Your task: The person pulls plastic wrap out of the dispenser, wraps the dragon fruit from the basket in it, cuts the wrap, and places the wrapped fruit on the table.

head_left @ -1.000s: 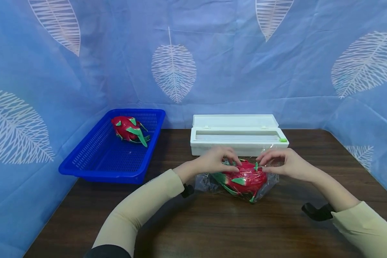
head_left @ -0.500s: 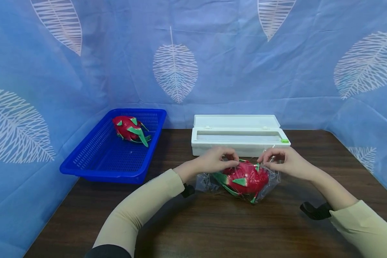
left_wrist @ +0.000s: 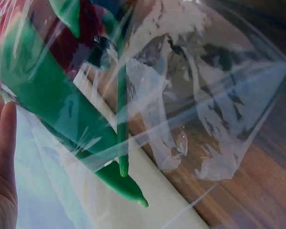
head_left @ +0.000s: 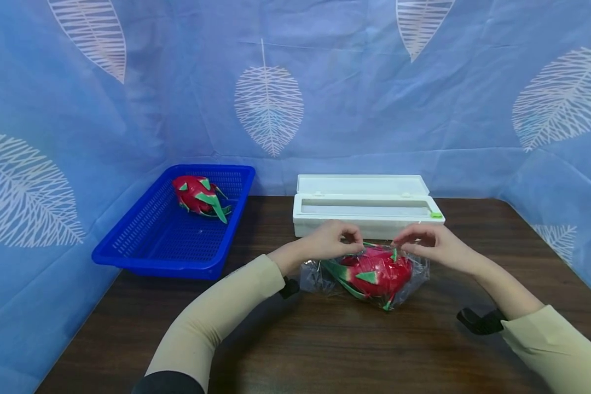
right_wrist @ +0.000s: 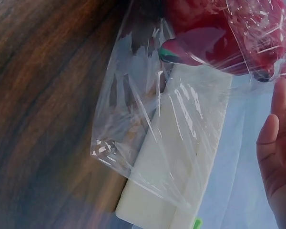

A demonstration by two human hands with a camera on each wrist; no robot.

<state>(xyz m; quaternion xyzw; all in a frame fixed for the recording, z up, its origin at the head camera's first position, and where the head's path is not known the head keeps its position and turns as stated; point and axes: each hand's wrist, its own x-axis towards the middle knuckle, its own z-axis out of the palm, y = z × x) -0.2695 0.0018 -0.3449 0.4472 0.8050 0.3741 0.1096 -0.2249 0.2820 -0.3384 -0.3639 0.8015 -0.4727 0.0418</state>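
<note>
A red dragon fruit with green scales (head_left: 381, 276) lies on the table, wrapped loosely in clear cling film (head_left: 317, 278). My left hand (head_left: 327, 241) reaches over it from the left, thumb and forefinger pinching the film at the fruit's far upper side. From the right, my right hand (head_left: 435, 247) pinches the film likewise, near a green tip. In the left wrist view, long green scales (left_wrist: 62, 100) show through the film, and a loose film end spreads beside them. A folded flap of film (right_wrist: 148, 129) hangs off the fruit's other end in the right wrist view.
Behind the hands stands a white cling film dispenser box (head_left: 369, 224) with its lid raised and a green slider (head_left: 435, 215). At the left is a blue basket (head_left: 177, 268) with another dragon fruit (head_left: 197, 196) in it. A blue leaf-print cloth (head_left: 349, 109) backs the brown table (head_left: 374, 350).
Both hands have shifted slightly on the film, fingers curling in closer to pinch it at the fruit's far side. The fruit stays in place; the view has shifted a little.
</note>
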